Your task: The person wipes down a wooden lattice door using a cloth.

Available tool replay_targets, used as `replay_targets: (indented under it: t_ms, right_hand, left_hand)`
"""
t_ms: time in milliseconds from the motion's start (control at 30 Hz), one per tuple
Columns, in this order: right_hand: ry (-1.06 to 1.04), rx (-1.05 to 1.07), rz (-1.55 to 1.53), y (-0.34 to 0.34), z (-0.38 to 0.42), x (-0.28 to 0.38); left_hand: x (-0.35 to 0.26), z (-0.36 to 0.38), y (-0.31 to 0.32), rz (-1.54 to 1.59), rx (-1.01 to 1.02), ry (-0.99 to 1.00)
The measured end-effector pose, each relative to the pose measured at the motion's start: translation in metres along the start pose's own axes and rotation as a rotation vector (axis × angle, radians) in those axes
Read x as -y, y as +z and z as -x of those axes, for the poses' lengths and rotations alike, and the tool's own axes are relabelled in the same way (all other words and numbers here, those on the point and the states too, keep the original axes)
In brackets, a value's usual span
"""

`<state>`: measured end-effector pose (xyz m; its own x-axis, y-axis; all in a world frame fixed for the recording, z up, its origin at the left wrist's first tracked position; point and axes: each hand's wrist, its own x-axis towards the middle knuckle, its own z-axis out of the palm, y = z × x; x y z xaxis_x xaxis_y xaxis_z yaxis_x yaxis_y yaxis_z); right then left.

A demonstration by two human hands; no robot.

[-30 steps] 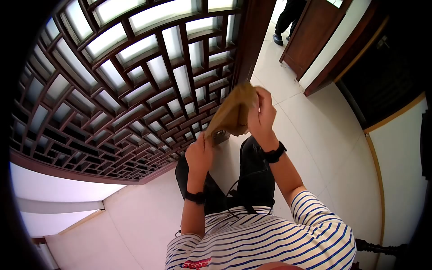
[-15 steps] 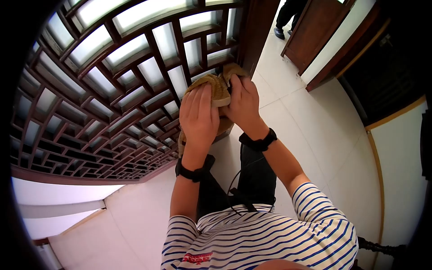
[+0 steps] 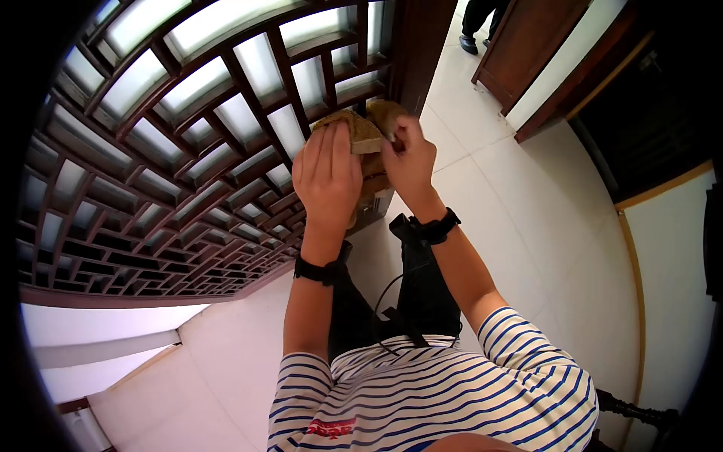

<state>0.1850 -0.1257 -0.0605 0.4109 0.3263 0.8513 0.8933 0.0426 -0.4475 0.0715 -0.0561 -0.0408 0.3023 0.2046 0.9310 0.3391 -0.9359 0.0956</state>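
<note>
A brown, towel-like cloth (image 3: 364,138) is bunched against a dark wooden lattice door (image 3: 413,64). My left hand (image 3: 327,173) lies over the left part of the cloth, fingers together and bent over its top, gripping it. On the right, my right hand (image 3: 412,162) has thumb and fingers closed at the cloth's right part, beside the door's solid edge strip. Both hands are close together. The fingertips of my left hand are hidden behind the cloth, and more brown fabric hangs below between the wrists.
Pale panes sit behind the lattice bars to the left. A tiled floor (image 3: 497,211) stretches right. At the top right are another wooden door (image 3: 523,49) and a person's legs (image 3: 480,19) in dark trousers. A dark opening (image 3: 640,128) is at the far right.
Both hands have shifted slightly up with the cloth, my left hand also a little left. My right hand's fingers have drawn into a tighter pinch, and the cloth's folds have changed shape.
</note>
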Motion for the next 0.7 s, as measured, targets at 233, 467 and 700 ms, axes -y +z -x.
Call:
replay_targets:
  t_ms: [233, 467, 700]
  right_hand:
    - [0.358, 0.126, -0.252, -0.008, 0.058, -0.001]
    - [-0.143, 0.021, 0.013, -0.014, 0.009, 0.002]
    - [-0.094, 0.171, 0.230, -0.006, -0.006, 0.021]
  left_hand:
    - [0.003, 0.017, -0.011, 0.086, 0.029, 0.068]
    - [-0.003, 0.057, -0.010, 0.146, 0.144, -0.030]
    - [0.000, 0.046, -0.011, -0.018, 0.124, 0.015]
